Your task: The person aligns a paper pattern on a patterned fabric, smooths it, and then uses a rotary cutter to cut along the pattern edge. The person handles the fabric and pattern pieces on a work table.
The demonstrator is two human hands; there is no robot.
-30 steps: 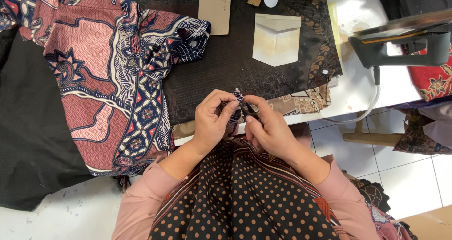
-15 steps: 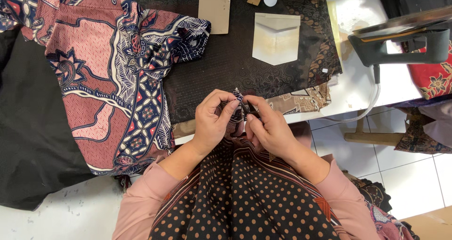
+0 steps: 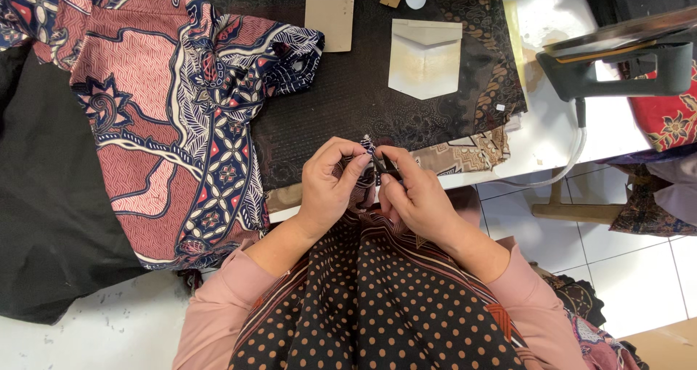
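Note:
My left hand [image 3: 330, 188] and my right hand [image 3: 414, 192] meet at the table's near edge. Both pinch a small piece of dark patterned cloth [image 3: 369, 153] that stands up between the fingertips. My right fingers also seem to grip a small dark tool [image 3: 387, 168] against the cloth; what it is I cannot tell. A dotted black-and-brown cloth [image 3: 377, 297] hangs below my forearms. A pink, navy and white patterned shirt [image 3: 174, 116] lies spread on the table to the left of my hands.
A dark patterned fabric [image 3: 363, 87] covers the table's middle, with a pale pocket-shaped template [image 3: 425, 58] and a strip of brown card [image 3: 330, 10] on it. An iron [image 3: 617, 58] rests at the right on the white table edge, its cord hanging down. Black cloth [image 3: 43, 217] lies at left.
My hands stay in the same place; the fingers shift slightly around the small cloth piece. Nothing else has moved.

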